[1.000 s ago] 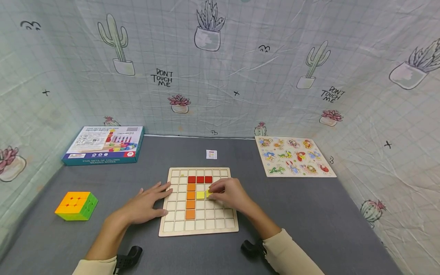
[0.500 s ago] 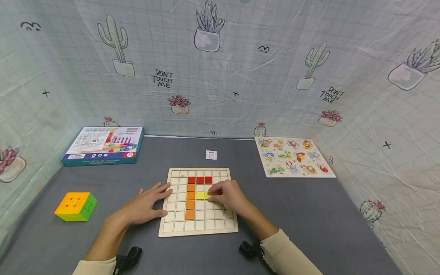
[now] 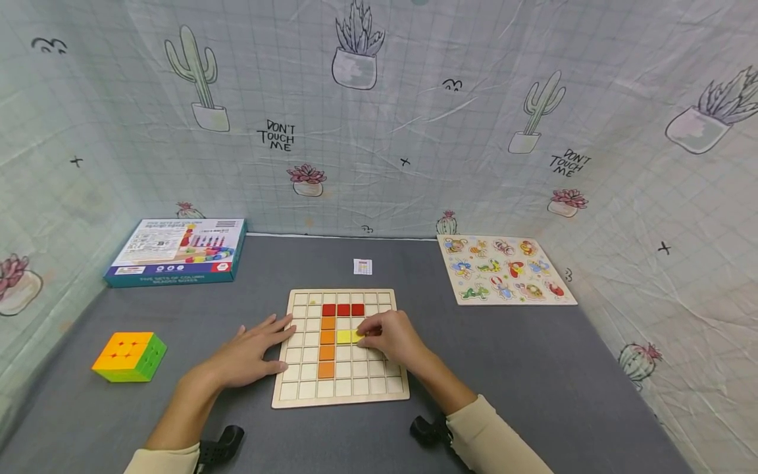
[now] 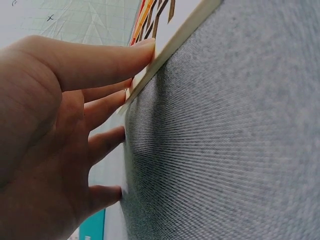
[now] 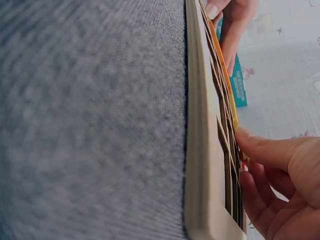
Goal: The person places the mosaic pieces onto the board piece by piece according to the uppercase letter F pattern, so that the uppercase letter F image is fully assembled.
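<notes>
A wooden grid board point(image 3: 340, 400) lies flat on the grey table. In its cells, three red tiles point(image 3: 343, 310) form a row and several orange tiles point(image 3: 327, 353) form a column. Beside that column sits one yellow tile point(image 3: 343, 336), and a second yellow tile point(image 3: 356, 336) is just to its right, partly hidden by fingers. My right hand point(image 3: 392, 338) pinches this second tile between thumb and fingers. My left hand point(image 3: 251, 352) rests with spread fingers at the board's left edge; in the left wrist view its thumb point(image 4: 145, 50) touches the rim.
A beaded-toy box point(image 3: 176, 253) lies at the back left, with an orange and green puzzle cube point(image 3: 130, 356) nearer. A small printed card point(image 3: 363, 266) is behind the board. An insect picture board point(image 3: 506, 270) lies back right against the patterned cloth wall.
The second yellow tile, tilted a second ago, now lies lower and level beside the first one. My right hand shifted slightly with it. My left hand stayed in place.
</notes>
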Demonstrator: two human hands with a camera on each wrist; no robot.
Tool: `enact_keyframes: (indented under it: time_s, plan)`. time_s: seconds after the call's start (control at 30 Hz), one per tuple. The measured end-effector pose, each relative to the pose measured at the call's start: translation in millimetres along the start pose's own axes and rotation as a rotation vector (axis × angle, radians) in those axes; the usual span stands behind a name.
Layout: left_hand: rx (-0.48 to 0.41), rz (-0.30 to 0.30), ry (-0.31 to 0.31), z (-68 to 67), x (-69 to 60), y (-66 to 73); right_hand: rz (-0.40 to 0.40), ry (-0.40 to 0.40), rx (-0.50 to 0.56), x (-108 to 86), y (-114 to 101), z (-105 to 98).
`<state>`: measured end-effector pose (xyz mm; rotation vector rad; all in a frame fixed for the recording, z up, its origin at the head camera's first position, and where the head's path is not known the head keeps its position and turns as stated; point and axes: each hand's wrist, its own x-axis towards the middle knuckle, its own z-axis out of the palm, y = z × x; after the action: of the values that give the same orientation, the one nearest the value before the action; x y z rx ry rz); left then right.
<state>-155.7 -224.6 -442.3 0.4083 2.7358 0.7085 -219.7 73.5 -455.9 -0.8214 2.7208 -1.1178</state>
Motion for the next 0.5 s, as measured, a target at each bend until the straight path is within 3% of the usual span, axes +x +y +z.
enact_keyframes:
  time_s: [0.5]
  plan:
    - [-0.013, -0.005, 0.005, 2.3, 1.1, 0.3, -0.001, 0.023, -0.010, -0.8, -1.4, 0.3]
